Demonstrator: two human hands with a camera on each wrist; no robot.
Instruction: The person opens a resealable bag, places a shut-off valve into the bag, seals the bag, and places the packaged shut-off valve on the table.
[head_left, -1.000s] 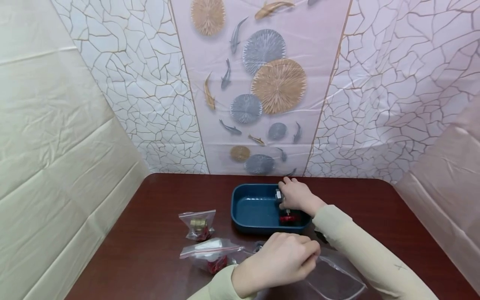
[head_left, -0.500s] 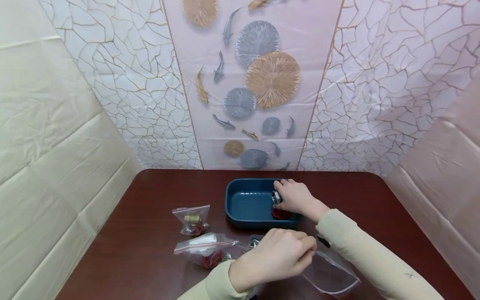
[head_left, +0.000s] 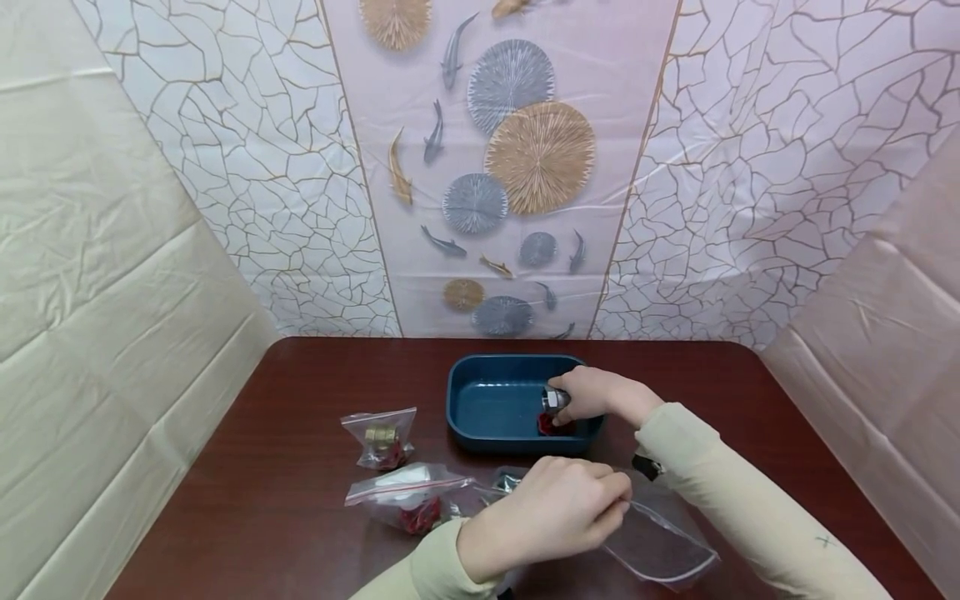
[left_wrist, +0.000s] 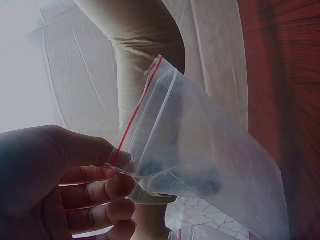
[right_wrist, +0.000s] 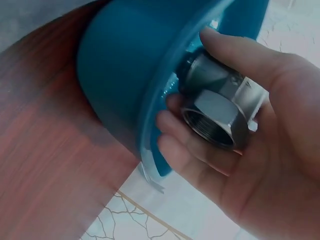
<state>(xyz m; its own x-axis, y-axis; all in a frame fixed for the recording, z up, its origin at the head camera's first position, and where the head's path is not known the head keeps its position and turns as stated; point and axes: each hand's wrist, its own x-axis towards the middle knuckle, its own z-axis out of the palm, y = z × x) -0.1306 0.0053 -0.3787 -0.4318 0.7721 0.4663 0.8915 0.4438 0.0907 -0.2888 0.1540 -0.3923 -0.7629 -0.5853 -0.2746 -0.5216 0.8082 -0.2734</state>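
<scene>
My right hand point(head_left: 600, 392) is inside the right end of the blue tray point(head_left: 468, 437), holding a shiny metal valve point(head_left: 553, 399) with a red handle point(head_left: 553, 425). In the right wrist view the valve's hex end point(right_wrist: 212, 117) faces out between thumb and curled fingers. Nearer the front, my left hand point(head_left: 551, 508) pinches the mouth corner of a clear zip bag point(left_wrist: 220, 145) with a red seal line. The bag hangs toward the right of that hand, and no valve shows inside it.
Left of the tray lies a small zip bag point(head_left: 401, 421) with a brass-coloured and red piece. In front of it is another zip bag point(head_left: 397, 492) with a red piece. A shiny metal part point(head_left: 508, 481) shows partly behind my left hand. Patterned cloth walls point(head_left: 322, 275) border the table.
My right hand has lowered the valve within the tray and turned it. My left hand keeps its pinch on the bag. The whole view has shifted slightly.
</scene>
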